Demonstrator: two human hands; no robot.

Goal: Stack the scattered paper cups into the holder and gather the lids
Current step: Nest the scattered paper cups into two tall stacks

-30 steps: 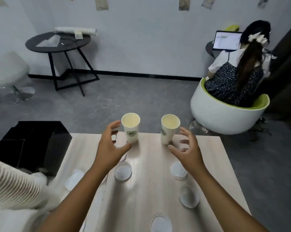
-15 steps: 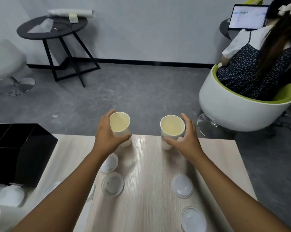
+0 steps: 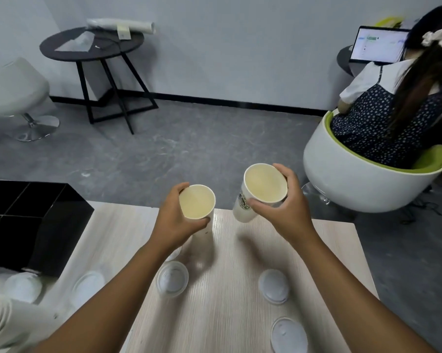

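Observation:
Two white paper cups with cream insides are held over the far part of the light wooden table (image 3: 225,317). My left hand (image 3: 174,225) grips the left cup (image 3: 198,203) near its rim, upright. My right hand (image 3: 288,207) grips the right cup (image 3: 263,186), lifted off the table and tilted, its green logo showing. Several clear plastic lids lie flat on the table: one lid (image 3: 172,278) under my left forearm, another (image 3: 274,286) to the right, a third (image 3: 289,336) near the front edge, and one (image 3: 87,286) at the left.
A black compartmented holder (image 3: 34,222) stands at the table's left edge. White objects (image 3: 22,286) lie in front of it. Beyond the table, a person sits in a white and green tub chair (image 3: 367,184) at the right. A black round side table (image 3: 92,44) stands by the wall.
Both hands closed on the cups and raised them off the table. The right cup rose higher and tilted. The view shifted nearer and slightly down.

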